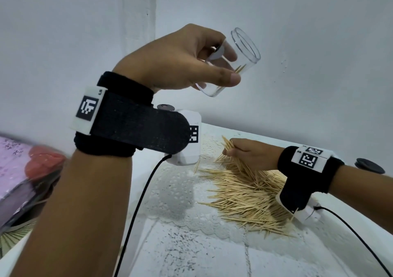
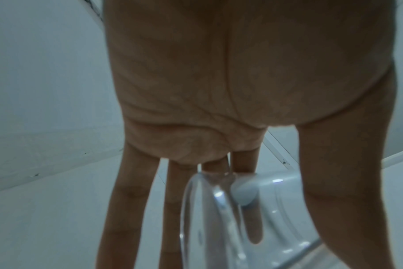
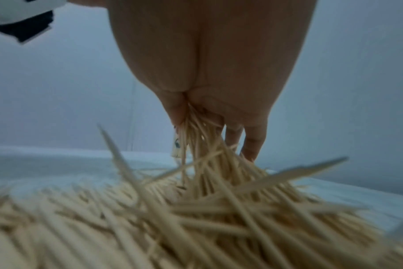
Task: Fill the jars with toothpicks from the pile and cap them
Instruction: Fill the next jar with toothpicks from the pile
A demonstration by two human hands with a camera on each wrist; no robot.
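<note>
A clear jar (image 1: pixel 231 64) was held raised in front of a pale wall by the left hand (image 1: pixel 180 60), well above the bench (image 1: pixel 191 255). The jar was tilted, its open mouth turned up and to the right, and it was uncapped. The left grip was curled round the jar's lower half, the thumb (image 1: pixel 221 77) laid along the near side and the fingers (image 2: pixel 253 223) seen through the glass on the far side. A few toothpicks could be made out inside the jar. Lower and to the right, the right hand (image 1: pixel 253 153) was set down on the far end of a pile of toothpicks (image 1: pixel 244 198) spread over a white lace cloth (image 1: pixel 176 191) on the bench. The right grip was pressed together, pinching a bundle of toothpicks (image 3: pixel 196 138) whose lower ends ran down into the pile. A black cap (image 1: pixel 369 165) lay on the bench behind the right wrist. Both wrists bore black straps with white marker tags.
</note>
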